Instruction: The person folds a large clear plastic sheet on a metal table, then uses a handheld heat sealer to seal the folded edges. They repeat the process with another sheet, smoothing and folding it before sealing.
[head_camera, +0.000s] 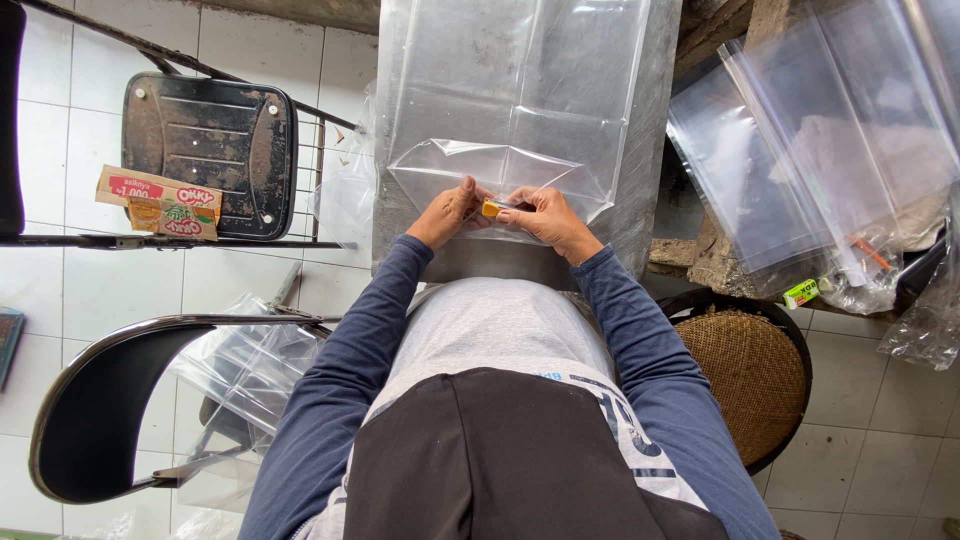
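Your left hand (445, 212) and right hand (545, 215) both pinch a small orange piece (491, 209), apparently a lighter, at the clear bag (500, 170) mid-frame; loosen either grip and the seam could wander.

A clear bag (500, 170) lies on the table (655, 150), chairs (100, 420) to its left.

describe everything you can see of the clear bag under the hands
The bag is clear, glossy plastic, wrinkled and partly puffed, lying flat on a grey metal table. Its near edge is folded or gathered toward the person. The left hand and right hand both rest on that edge, pinching it around a small orange item between them. A longer clear sheet lies beneath it, reaching to the far end.
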